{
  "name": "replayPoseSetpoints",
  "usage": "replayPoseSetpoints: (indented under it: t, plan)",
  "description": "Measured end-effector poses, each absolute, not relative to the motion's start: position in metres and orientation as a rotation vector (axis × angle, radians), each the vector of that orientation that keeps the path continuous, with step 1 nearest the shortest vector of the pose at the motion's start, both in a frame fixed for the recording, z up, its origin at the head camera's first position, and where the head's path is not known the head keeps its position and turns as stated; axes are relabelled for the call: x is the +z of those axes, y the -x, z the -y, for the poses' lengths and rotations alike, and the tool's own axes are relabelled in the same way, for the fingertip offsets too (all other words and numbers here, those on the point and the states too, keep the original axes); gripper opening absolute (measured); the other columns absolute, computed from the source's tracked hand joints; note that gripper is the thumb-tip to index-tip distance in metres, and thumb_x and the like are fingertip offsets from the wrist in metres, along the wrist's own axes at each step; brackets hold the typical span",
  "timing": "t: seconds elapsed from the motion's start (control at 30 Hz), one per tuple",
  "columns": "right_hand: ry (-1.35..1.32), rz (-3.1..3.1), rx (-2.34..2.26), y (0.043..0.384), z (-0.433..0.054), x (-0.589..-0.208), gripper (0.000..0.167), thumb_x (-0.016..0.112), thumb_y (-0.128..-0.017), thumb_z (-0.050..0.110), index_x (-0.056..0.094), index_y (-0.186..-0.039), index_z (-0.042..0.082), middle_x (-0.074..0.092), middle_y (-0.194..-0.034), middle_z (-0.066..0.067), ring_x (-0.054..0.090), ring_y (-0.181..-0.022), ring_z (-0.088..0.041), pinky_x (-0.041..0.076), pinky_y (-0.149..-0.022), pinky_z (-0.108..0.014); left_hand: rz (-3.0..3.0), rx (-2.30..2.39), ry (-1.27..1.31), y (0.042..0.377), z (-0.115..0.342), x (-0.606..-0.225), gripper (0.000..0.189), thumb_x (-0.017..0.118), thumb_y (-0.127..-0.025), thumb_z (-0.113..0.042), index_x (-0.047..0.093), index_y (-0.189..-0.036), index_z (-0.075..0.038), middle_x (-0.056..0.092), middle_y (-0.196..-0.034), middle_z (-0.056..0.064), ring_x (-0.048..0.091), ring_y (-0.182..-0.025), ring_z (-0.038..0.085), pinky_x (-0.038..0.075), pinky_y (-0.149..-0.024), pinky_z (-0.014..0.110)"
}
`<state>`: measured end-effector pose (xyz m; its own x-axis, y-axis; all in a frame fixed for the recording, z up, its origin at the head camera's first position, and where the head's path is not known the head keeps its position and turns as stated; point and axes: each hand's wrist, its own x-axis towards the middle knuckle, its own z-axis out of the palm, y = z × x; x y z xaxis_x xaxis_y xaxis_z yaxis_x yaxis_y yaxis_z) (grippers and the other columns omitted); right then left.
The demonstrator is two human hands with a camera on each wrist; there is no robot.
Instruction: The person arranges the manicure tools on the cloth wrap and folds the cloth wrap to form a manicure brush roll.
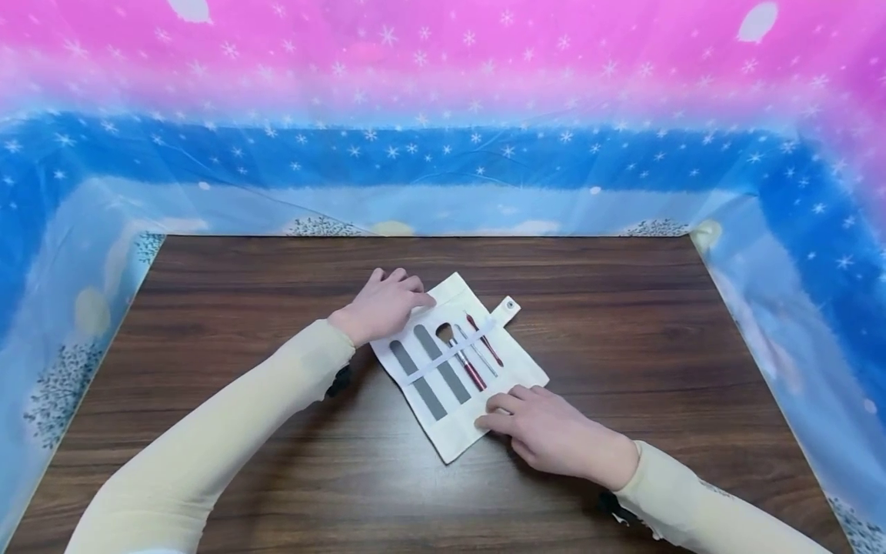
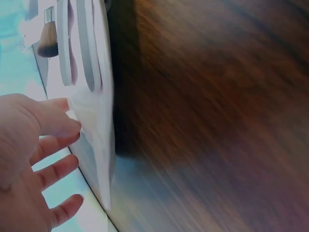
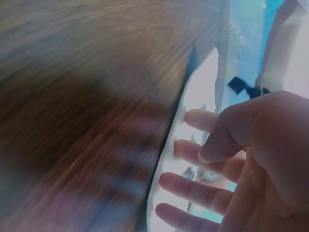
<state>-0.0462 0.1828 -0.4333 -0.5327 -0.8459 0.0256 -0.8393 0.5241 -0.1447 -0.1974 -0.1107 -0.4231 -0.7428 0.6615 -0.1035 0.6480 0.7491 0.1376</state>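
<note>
A white cloth tool roll (image 1: pixel 450 454) lies unrolled and askew on the table. Under its elastic strap sit two grey files (image 1: pixel 418 381), a brush with a dark head and red handle (image 1: pixel 473 375), a thin silvery stick (image 1: pixel 477 354) and a slim red tool (image 1: pixel 486 342). At the far left edge, my left hand (image 1: pixel 384 305) pinches the cloth between thumb and forefinger, the other fingers spread. My right hand (image 1: pixel 561 431) rests extended fingers on the near right edge; its thumb (image 3: pixel 212 150) stands away from the cloth.
A snap tab (image 1: pixel 508 309) sticks out from the roll's far right side. The dark wood table (image 1: pixel 277 492) reaches back to a pink and blue snowflake-print curtain (image 1: pixel 443 154) that hangs around three sides.
</note>
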Motion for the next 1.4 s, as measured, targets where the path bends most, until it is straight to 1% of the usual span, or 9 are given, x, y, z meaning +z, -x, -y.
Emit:
replayPoseSetpoints:
  t: [0.17, 0.3, 0.47, 0.57, 0.7, 0.83, 1.03, 1.27, 1.4]
  plan:
    - [1.427, -2.751, -0.215, 0.051, -0.198, -0.434, 0.042, 0.068, -0.088, 0.003, 0.07, -0.126, 0.023, 0.068, -0.124, -0.001, 0.064, -0.11, -0.022, 0.053, -0.086, -0.042, -2.816, 0.21, -1.062, 0.195, 0.123, -0.425, 0.036, 0.062, -0.102, -0.006, 0.071, -0.135, -0.019, 0.065, -0.13, 0.008, 0.051, -0.116, 0.03, 0.039, -0.093, 0.055]
    - [1.362, -2.77, -0.227, 0.055, -0.208, -0.434, 0.041, 0.065, -0.09, 0.006, 0.07, -0.127, 0.023, 0.067, -0.13, -0.005, 0.064, -0.117, -0.025, 0.052, -0.09, -0.048, -2.835, 0.241, -1.056, 0.19, 0.129, -0.427, 0.034, 0.067, -0.101, -0.009, 0.072, -0.133, -0.018, 0.065, -0.129, 0.008, 0.052, -0.114, 0.03, 0.04, -0.091, 0.055]
    - [1.297, -2.778, -0.278, 0.063, -0.221, -0.435, 0.028, 0.068, -0.098, 0.022, 0.072, -0.126, 0.024, 0.066, -0.133, -0.007, 0.065, -0.119, -0.026, 0.05, -0.095, -0.053, -2.881, 0.252, -1.064, 0.179, 0.134, -0.429, 0.031, 0.068, -0.101, -0.012, 0.072, -0.131, -0.016, 0.064, -0.129, 0.009, 0.053, -0.112, 0.031, 0.039, -0.086, 0.05]
    - [1.264, -2.772, -0.295, 0.07, -0.228, -0.435, 0.026, 0.07, -0.099, 0.033, 0.072, -0.124, 0.025, 0.065, -0.134, -0.006, 0.064, -0.12, -0.025, 0.049, -0.098, -0.055, -2.912, 0.283, -1.084, 0.173, 0.138, -0.43, 0.03, 0.068, -0.1, -0.012, 0.073, -0.129, -0.014, 0.063, -0.131, 0.01, 0.054, -0.112, 0.033, 0.039, -0.084, 0.049]
    - [1.247, -2.776, -0.319, 0.082, -0.233, -0.436, 0.024, 0.071, -0.099, 0.038, 0.073, -0.12, 0.026, 0.065, -0.134, -0.004, 0.065, -0.119, -0.025, 0.048, -0.099, -0.055, -2.933, 0.318, -1.089, 0.166, 0.141, -0.432, 0.029, 0.07, -0.098, -0.014, 0.074, -0.127, -0.013, 0.061, -0.137, 0.012, 0.054, -0.113, 0.035, 0.04, -0.084, 0.05]
    - [1.238, -2.769, -0.337, 0.095, -0.237, -0.438, 0.02, 0.069, -0.101, 0.038, 0.073, -0.116, 0.026, 0.066, -0.134, -0.005, 0.066, -0.12, -0.024, 0.044, -0.106, -0.06, -2.923, 0.341, -1.06, 0.159, 0.146, -0.433, 0.03, 0.073, -0.097, -0.019, 0.074, -0.127, -0.014, 0.057, -0.143, 0.015, 0.054, -0.114, 0.036, 0.041, -0.084, 0.051]
    - [1.19, -2.733, -0.386, 0.113, -0.244, -0.441, 0.018, 0.063, -0.105, 0.033, 0.072, -0.118, 0.024, 0.063, -0.141, -0.007, 0.064, -0.125, -0.025, 0.035, -0.113, -0.064, -2.935, 0.332, -1.036, 0.144, 0.153, -0.437, 0.035, 0.076, -0.096, -0.028, 0.073, -0.127, -0.013, 0.058, -0.142, 0.015, 0.054, -0.115, 0.036, 0.042, -0.088, 0.054]
    - [1.175, -2.703, -0.424, 0.123, -0.25, -0.442, 0.019, 0.064, -0.105, 0.031, 0.071, -0.119, 0.022, 0.062, -0.144, -0.01, 0.06, -0.132, -0.03, 0.037, -0.112, -0.063, -3.001, 0.221, -1.078, 0.126, 0.151, -0.441, 0.034, 0.078, -0.095, -0.03, 0.074, -0.124, -0.011, 0.06, -0.138, 0.014, 0.057, -0.114, 0.035, 0.044, -0.088, 0.052]
    - [1.183, -2.7, -0.428, 0.119, -0.249, -0.44, 0.021, 0.065, -0.104, 0.031, 0.071, -0.122, 0.02, 0.062, -0.144, -0.009, 0.058, -0.133, -0.03, 0.038, -0.113, -0.06, -2.985, 0.279, -1.032, 0.12, 0.151, -0.443, 0.034, 0.075, -0.098, -0.028, 0.072, -0.127, -0.011, 0.061, -0.139, 0.015, 0.057, -0.12, 0.035, 0.044, -0.093, 0.055]
